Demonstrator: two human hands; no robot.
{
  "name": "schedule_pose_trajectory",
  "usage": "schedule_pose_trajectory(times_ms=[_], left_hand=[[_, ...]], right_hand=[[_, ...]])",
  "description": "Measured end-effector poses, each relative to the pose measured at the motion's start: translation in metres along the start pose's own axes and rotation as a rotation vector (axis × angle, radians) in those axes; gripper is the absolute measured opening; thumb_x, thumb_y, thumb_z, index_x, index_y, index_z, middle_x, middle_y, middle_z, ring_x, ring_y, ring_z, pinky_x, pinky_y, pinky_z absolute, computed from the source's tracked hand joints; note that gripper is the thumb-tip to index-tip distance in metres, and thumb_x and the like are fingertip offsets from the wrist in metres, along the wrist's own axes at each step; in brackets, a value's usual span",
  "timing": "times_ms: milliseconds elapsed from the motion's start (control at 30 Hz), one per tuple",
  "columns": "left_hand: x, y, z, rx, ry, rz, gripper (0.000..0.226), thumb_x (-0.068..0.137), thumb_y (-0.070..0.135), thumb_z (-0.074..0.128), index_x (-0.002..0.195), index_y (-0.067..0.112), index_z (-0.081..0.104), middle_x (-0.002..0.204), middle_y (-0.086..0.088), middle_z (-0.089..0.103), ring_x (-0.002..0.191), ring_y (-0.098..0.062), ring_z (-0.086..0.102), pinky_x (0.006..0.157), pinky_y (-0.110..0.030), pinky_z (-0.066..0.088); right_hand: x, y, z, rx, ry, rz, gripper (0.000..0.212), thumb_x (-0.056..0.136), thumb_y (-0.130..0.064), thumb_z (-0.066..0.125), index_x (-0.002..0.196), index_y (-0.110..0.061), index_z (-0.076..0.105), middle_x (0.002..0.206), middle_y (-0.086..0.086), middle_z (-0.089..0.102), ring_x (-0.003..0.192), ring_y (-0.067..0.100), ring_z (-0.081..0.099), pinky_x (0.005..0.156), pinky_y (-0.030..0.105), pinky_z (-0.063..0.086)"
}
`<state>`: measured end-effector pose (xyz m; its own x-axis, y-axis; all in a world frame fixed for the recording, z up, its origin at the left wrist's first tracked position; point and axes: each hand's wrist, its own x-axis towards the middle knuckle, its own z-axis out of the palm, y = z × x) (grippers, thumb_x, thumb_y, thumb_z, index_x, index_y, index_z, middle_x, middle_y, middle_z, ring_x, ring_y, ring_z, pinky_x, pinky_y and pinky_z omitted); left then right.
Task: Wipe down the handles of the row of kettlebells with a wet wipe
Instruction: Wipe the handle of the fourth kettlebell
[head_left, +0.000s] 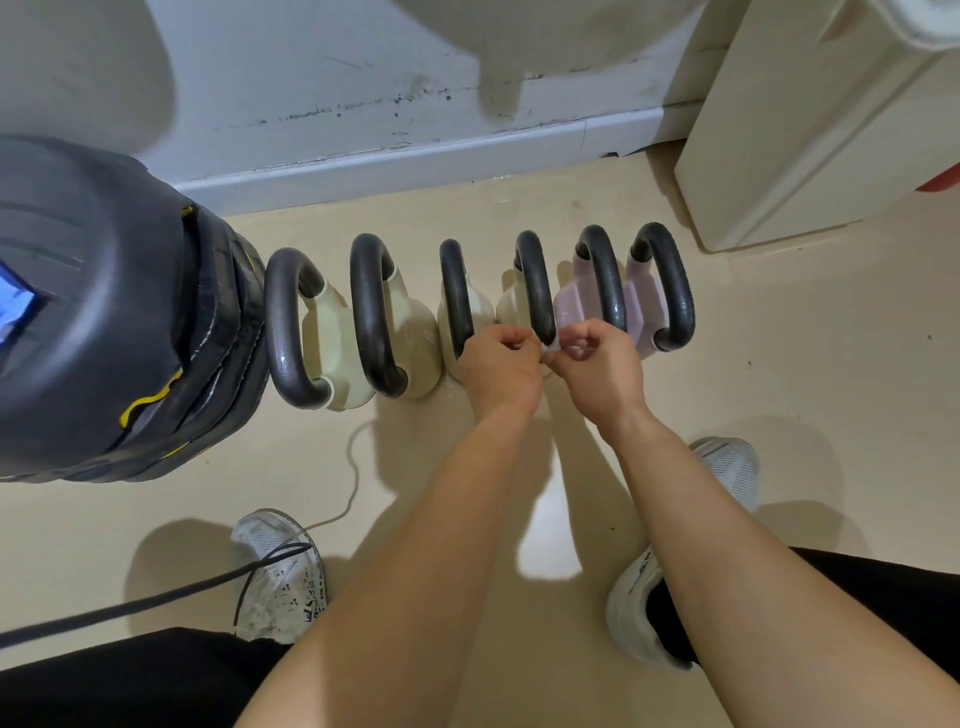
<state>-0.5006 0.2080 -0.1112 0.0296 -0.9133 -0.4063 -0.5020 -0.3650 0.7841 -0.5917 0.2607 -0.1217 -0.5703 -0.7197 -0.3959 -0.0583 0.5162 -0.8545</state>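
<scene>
Both grips closed on the wet wipe (551, 347) — pinched between left hand (501, 366) and right hand (597, 364), just in front of the fourth kettlebell handle (535, 286) in the floor row.

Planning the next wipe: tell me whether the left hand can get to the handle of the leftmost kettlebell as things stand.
Probably yes. The leftmost kettlebell's handle stands exposed, with open floor in front. The big black bag presses close on its far side only. But the left hand shares a grip on the wet wipe with the right hand.
</scene>
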Motion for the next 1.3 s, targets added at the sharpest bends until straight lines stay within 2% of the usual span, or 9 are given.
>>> schedule_pose_trajectory(times_ms=[133, 367, 467, 633, 767, 967, 1067, 1167, 1300], left_hand=[[0.002, 0.007, -0.001, -0.005, 0.047, 0.079, 0.010, 0.087, 0.014, 0.071, 0.094, 0.017, 0.076, 0.085, 0.008, 0.071, 0.079, -0.007, 0.065, 0.078, -0.017, 0.050], [0.021, 0.028, -0.005, 0.072, -0.023, 0.239, 0.012, 0.089, 0.014, 0.068, 0.096, 0.013, 0.078, 0.094, 0.002, 0.075, 0.088, -0.010, 0.066, 0.086, -0.019, 0.049], [0.030, 0.036, -0.010, 0.133, -0.090, 0.300, 0.011, 0.088, 0.015, 0.070, 0.094, 0.013, 0.078, 0.094, 0.004, 0.075, 0.087, -0.007, 0.065, 0.086, -0.015, 0.046], [0.042, 0.040, -0.015, 0.197, -0.164, 0.327, 0.011, 0.088, 0.014, 0.069, 0.095, 0.020, 0.076, 0.093, 0.007, 0.073, 0.085, -0.005, 0.064, 0.086, -0.016, 0.047], [0.040, 0.035, -0.018, 0.190, -0.175, 0.332, 0.013, 0.089, 0.014, 0.068, 0.098, 0.020, 0.075, 0.094, 0.009, 0.072, 0.086, -0.004, 0.064, 0.083, -0.014, 0.046], [0.024, 0.017, -0.019, 0.266, -0.153, 0.435, 0.013, 0.088, 0.022, 0.067, 0.100, 0.025, 0.071, 0.101, 0.007, 0.065, 0.090, -0.012, 0.064, 0.087, -0.032, 0.053], [0.009, -0.002, -0.018, 0.242, -0.177, 0.434, 0.023, 0.085, 0.024, 0.069, 0.106, 0.030, 0.064, 0.106, 0.010, 0.059, 0.092, -0.014, 0.064, 0.086, -0.038, 0.055], [-0.002, -0.017, -0.012, 0.217, -0.231, 0.439, 0.035, 0.081, 0.016, 0.072, 0.110, 0.029, 0.057, 0.112, 0.010, 0.053, 0.095, -0.012, 0.062, 0.085, -0.037, 0.055], [-0.003, -0.025, -0.008, 0.227, -0.156, 0.537, 0.023, 0.087, 0.009, 0.067, 0.105, 0.019, 0.059, 0.106, 0.006, 0.052, 0.089, -0.016, 0.060, 0.079, -0.038, 0.054]], right_hand=[[-0.002, -0.003, 0.000, 0.105, 0.056, -0.052, 0.021, 0.084, 0.004, 0.076, 0.099, -0.009, 0.068, 0.068, -0.006, 0.058, 0.060, -0.006, 0.059, 0.068, 0.009, 0.050], [0.021, -0.025, 0.001, 0.034, 0.101, -0.078, 0.012, 0.086, -0.007, 0.075, 0.080, -0.018, 0.075, 0.070, -0.011, 0.069, 0.060, -0.010, 0.062, 0.067, 0.013, 0.052], [0.034, -0.038, 0.002, -0.013, 0.125, -0.069, 0.013, 0.085, -0.005, 0.068, 0.079, -0.012, 0.077, 0.065, -0.008, 0.068, 0.058, -0.003, 0.061, 0.059, 0.014, 0.049], [0.048, -0.047, 0.002, 0.008, 0.098, -0.063, 0.011, 0.085, -0.007, 0.067, 0.083, -0.011, 0.077, 0.076, 0.000, 0.074, 0.076, 0.013, 0.072, 0.073, 0.022, 0.058], [0.047, -0.035, 0.001, -0.010, 0.073, -0.108, 0.025, 0.086, -0.005, 0.057, 0.072, -0.018, 0.072, 0.064, -0.011, 0.064, 0.066, 0.010, 0.062, 0.065, 0.025, 0.049], [0.022, -0.013, -0.004, 0.000, -0.005, -0.136, 0.035, 0.090, 0.008, 0.055, 0.114, -0.010, 0.073, 0.102, -0.001, 0.073, 0.095, 0.011, 0.068, 0.091, 0.029, 0.057], [0.012, -0.006, -0.005, 0.037, -0.040, -0.117, 0.040, 0.090, 0.011, 0.057, 0.123, -0.009, 0.068, 0.107, -0.003, 0.071, 0.099, 0.011, 0.069, 0.092, 0.033, 0.059], [0.004, -0.001, -0.004, 0.050, -0.068, -0.122, 0.044, 0.087, 0.019, 0.058, 0.123, -0.005, 0.064, 0.094, -0.011, 0.068, 0.085, -0.005, 0.067, 0.082, 0.018, 0.057], [0.001, 0.002, -0.006, 0.007, -0.060, -0.173, 0.032, 0.086, 0.014, 0.066, 0.106, -0.011, 0.065, 0.085, -0.014, 0.068, 0.076, -0.014, 0.065, 0.069, 0.006, 0.049]])
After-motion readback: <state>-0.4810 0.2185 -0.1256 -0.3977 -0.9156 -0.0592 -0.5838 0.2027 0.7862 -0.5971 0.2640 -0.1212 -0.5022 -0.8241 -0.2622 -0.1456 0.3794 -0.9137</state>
